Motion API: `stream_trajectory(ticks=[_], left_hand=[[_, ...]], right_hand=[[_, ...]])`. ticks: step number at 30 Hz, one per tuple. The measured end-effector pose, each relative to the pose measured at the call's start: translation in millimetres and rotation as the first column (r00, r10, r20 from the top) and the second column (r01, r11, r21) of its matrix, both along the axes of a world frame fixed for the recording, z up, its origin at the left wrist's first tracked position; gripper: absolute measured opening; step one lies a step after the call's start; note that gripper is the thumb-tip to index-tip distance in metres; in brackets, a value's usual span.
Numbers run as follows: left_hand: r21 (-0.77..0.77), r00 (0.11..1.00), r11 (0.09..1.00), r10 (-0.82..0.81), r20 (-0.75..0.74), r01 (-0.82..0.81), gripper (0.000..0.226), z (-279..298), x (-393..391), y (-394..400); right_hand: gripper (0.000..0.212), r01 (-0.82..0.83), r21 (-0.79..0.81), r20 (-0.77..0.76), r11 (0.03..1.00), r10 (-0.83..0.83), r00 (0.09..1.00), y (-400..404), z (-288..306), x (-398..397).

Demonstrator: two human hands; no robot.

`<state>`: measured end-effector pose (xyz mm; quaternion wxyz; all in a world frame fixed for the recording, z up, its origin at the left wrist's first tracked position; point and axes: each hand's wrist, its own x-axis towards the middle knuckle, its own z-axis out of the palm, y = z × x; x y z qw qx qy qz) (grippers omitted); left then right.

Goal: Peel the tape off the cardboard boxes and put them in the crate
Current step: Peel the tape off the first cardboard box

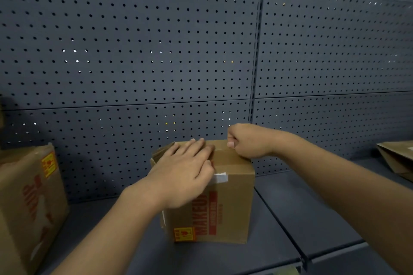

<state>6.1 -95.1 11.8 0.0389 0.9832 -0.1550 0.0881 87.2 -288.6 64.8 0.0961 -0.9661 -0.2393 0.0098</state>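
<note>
A small brown cardboard box [232, 207] with red print and a yellow label stands on the dark shelf [312, 219] in the middle. My left hand [185, 169] lies flat on its top with straight fingers, pressing it down. My right hand [248, 140] is curled at the far top edge of the box, pinching what looks like the clear tape there. A white scrap of tape [220, 177] sticks to the front upper edge. No crate is in view.
A larger cardboard box [29, 203] with red print stands at the left edge of the shelf. A flattened piece of cardboard [397, 158] lies at the far right. A dark pegboard wall [156, 51] closes the back.
</note>
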Motion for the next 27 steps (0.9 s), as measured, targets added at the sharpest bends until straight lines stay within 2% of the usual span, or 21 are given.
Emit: stream_trajectory(ticks=[10, 14, 17, 22, 25, 27], left_hand=[[-0.014, 1.000, 1.000, -0.003, 0.001, 0.003, 0.059, 0.1, 1.9, 1.6], [-0.011, 1.000, 1.000, -0.020, -0.005, 0.020, 0.058, 0.4, 3.5, 3.9], [-0.012, 1.000, 1.000, -0.011, 0.003, 0.011, 0.058, 0.0, 3.2, 2.9], [-0.010, 1.000, 1.000, -0.004, 0.007, 0.004, 0.058, 0.9, 5.7, 1.0], [-0.005, 1.000, 1.000, -0.004, 0.006, 0.004, 0.058, 0.8, 5.4, 0.2], [0.000, 1.000, 1.000, -0.004, 0.004, 0.004, 0.058, 0.9, 5.2, -0.1]], right_hand=[[0.013, -0.087, 0.184, -0.038, 0.979, 0.095, 0.995, -16.3, -8.6, -7.8], [0.011, -0.080, 0.289, 0.030, 0.954, 0.075, 0.997, -20.7, -17.8, -6.3], [0.010, -0.061, 0.382, 0.020, 0.922, 0.058, 0.998, -26.3, -20.8, -4.1], [0.005, -0.082, 0.368, 0.058, 0.926, 0.064, 0.996, -27.2, -16.8, -1.7], [0.006, -0.025, 0.377, 0.032, 0.926, 0.014, 0.999, -22.3, -12.1, -0.1], [0.008, 0.013, 0.325, 0.018, 0.946, -0.021, 1.000, -17.5, -8.7, 1.4]])
